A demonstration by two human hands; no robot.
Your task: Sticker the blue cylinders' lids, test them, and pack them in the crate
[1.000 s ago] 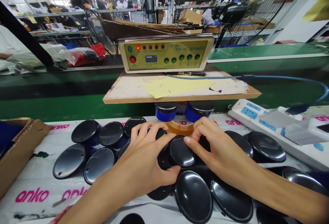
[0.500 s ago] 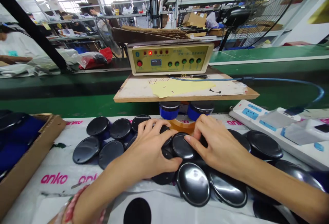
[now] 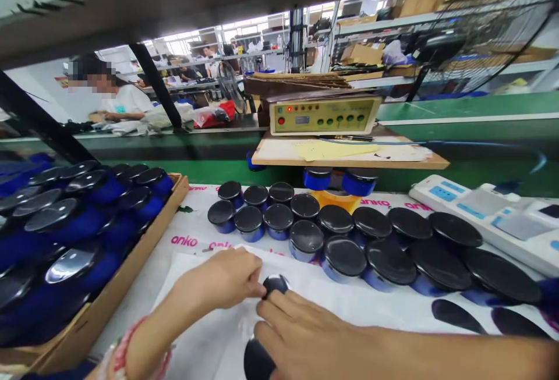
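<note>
On a white sheet (image 3: pixel 198 278), my left hand (image 3: pixel 233 278) has its fingers curled, with thumb and forefinger pinching the edge of a flat black disc (image 3: pixel 276 282). My right hand (image 3: pixel 301 333) lies just below that disc, fingers stretched leftward and the nearest one touching its lower edge; its thumb is mostly out of sight. Partly under the right hand is another flat black disc (image 3: pixel 257 359). Behind both hands stand two rows of round blue containers with glossy black tops (image 3: pixel 306 237); neither hand touches them.
A cardboard tray (image 3: pixel 131 263) full of similar blue and black containers sits at the left. At the right lies a white power strip (image 3: pixel 476 205). A yellow test box (image 3: pixel 323 117) rests on a wooden shelf (image 3: pixel 349 164). Further black discs (image 3: pixel 456 316) lie at right. A person (image 3: pixel 126 98) sits beyond.
Both hands have left the black-topped containers and come nearer to me, down to the flat black disc on the white sheet. The view has swung left, showing more of the tray.
</note>
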